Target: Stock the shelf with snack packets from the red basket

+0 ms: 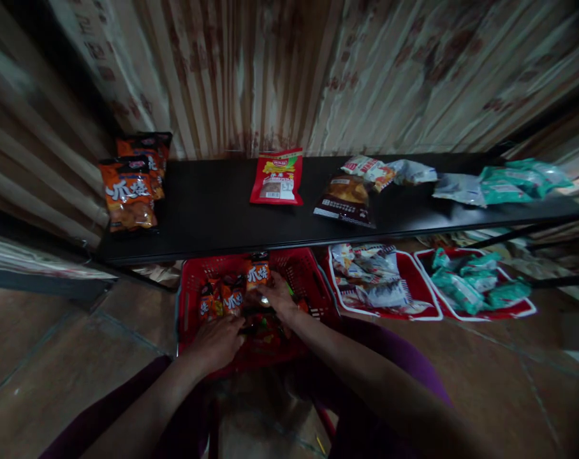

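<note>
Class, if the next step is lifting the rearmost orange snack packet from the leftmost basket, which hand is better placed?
Probably the right hand: it is at the rearmost orange snack packet. The left hand is lower, by orange packets farther left.

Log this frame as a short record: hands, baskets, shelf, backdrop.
left hand: on the packs in the left red basket; grip unclear
right hand: at an upright orange snack bag in the same basket; grip unclear
middle red basket: white rim, pale snack packets
right red basket: white rim, teal snack packets
black shelf, left to right: orange bags, red pouch, brown bag, pale packets, teal packets
backdrop: patterned curtain
</note>
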A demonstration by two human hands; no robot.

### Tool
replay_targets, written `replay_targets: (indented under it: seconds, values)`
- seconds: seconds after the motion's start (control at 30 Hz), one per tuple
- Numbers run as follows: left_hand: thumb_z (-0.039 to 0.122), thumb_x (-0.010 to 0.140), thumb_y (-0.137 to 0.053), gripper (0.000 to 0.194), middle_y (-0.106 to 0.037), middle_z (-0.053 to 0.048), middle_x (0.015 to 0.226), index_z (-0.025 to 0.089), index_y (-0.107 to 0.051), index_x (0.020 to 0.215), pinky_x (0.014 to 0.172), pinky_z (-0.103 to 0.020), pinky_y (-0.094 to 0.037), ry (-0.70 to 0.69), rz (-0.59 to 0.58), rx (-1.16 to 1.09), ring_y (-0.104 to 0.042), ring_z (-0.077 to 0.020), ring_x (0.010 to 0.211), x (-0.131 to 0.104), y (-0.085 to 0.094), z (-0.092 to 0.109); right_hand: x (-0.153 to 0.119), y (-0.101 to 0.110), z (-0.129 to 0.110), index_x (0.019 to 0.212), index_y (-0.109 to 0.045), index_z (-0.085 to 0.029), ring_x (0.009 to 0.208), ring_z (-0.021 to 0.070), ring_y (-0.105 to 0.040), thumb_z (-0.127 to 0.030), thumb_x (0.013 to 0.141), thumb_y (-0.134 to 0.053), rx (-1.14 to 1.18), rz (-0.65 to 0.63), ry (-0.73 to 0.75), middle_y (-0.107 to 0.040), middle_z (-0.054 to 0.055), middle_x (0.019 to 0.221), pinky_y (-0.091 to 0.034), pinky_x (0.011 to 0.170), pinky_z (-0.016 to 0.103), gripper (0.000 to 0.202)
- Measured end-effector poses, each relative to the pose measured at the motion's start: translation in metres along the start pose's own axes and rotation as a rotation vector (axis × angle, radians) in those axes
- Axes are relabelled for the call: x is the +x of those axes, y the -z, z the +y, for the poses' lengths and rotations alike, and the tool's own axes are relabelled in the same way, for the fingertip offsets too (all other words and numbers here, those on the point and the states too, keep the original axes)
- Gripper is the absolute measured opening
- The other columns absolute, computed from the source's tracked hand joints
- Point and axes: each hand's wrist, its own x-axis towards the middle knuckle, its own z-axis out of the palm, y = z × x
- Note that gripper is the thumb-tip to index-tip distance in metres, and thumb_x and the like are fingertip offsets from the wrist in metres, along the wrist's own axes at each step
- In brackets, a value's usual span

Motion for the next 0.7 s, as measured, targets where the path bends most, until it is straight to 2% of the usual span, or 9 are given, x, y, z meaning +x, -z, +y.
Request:
replay_targets:
  seconds: [0.07,0.17,0.23,0.37,0.43,0.53,0.6,0.7]
  values:
    - [0.026,0.086,-0.037,0.038,-0.060,-0.010,0.123,0.020,-0.057,0.118,0.092,-0.040,-0.044,0.068,0.115,0.013,-0.057,-0.0254,0.112,0.002,0.011,0.000,-0.015,0.006,-0.016,0.103,-0.054,-0.020,0.067,0.0181,-0.065,-0.029,0.063,-0.065,0.105,-0.088,-0.065,-0.069,0.000,0.076,-0.052,0.066,0.032,0.043]
    - [0.030,0.088,-0.036,0.036,-0.061,-0.010,0.119,0.019,-0.058,0.114,0.091,-0.038,-0.045,0.176,0.378,-0.073,-0.059,-0.0240,0.108,0.005,0.023,-0.001,-0.035,0.016,-0.037,0.104,-0.054,-0.021,0.064,0.0177,-0.065,-0.025,0.058,-0.070,0.206,-0.165,-0.180,-0.069,-0.002,0.070,-0.051,0.065,0.032,0.049]
    - [0.035,0.089,-0.037,0.038,-0.058,-0.011,0.124,0.019,-0.054,0.119,0.095,-0.037,-0.042,0.231,0.535,-0.240,-0.057,-0.0230,0.111,0.008,0.026,-0.002,-0.045,0.020,-0.047,0.106,-0.054,-0.021,0.068,0.0189,-0.067,-0.025,0.057,-0.072,0.257,-0.177,-0.193,-0.070,-0.001,0.075,-0.052,0.066,0.033,0.053]
    - [0.042,0.086,-0.045,0.042,-0.057,-0.013,0.126,0.018,-0.051,0.120,0.095,-0.038,-0.042,0.314,0.704,-0.753,-0.056,-0.0221,0.114,0.012,0.029,-0.003,-0.062,0.021,-0.054,0.104,-0.058,-0.021,0.077,0.0199,-0.068,-0.026,0.057,-0.075,0.342,-0.246,-0.176,-0.072,0.001,0.085,-0.053,0.071,0.033,0.050]
    - [0.041,0.082,-0.052,0.040,-0.058,-0.014,0.125,0.018,-0.053,0.115,0.089,-0.037,-0.046,0.348,0.750,-1.062,-0.057,-0.0220,0.112,0.013,0.031,-0.002,-0.070,0.020,-0.053,0.104,-0.059,-0.022,0.078,0.0192,-0.068,-0.027,0.058,-0.076,0.378,-0.315,-0.180,-0.072,0.001,0.088,-0.053,0.073,0.033,0.049]
    - [0.039,0.075,-0.062,0.037,-0.062,-0.013,0.119,0.016,-0.058,0.104,0.077,-0.030,-0.048,0.371,0.699,-1.441,-0.063,-0.0191,0.099,0.014,0.036,0.002,-0.078,0.018,-0.053,0.102,-0.060,-0.023,0.083,0.0181,-0.067,-0.026,0.059,-0.076,0.395,-0.414,-0.160,-0.070,0.000,0.095,-0.052,0.077,0.032,0.046]
    - [0.039,0.070,-0.068,0.035,-0.065,-0.011,0.111,0.016,-0.061,0.096,0.072,-0.027,-0.047,0.364,0.656,-1.539,-0.064,-0.0158,0.088,0.016,0.039,0.005,-0.080,0.019,-0.053,0.103,-0.061,-0.024,0.084,0.0185,-0.066,-0.026,0.059,-0.077,0.384,-0.441,-0.166,-0.069,0.000,0.099,-0.052,0.078,0.033,0.046]
    - [0.037,0.064,-0.073,0.033,-0.069,-0.006,0.095,0.016,-0.063,0.088,0.068,-0.025,-0.046,0.319,0.663,-1.565,-0.063,-0.0131,0.078,0.021,0.042,0.011,-0.077,0.023,-0.054,0.104,-0.060,-0.025,0.090,0.0199,-0.065,-0.029,0.059,-0.077,0.349,-0.438,-0.163,-0.069,0.001,0.102,-0.052,0.081,0.034,0.048]
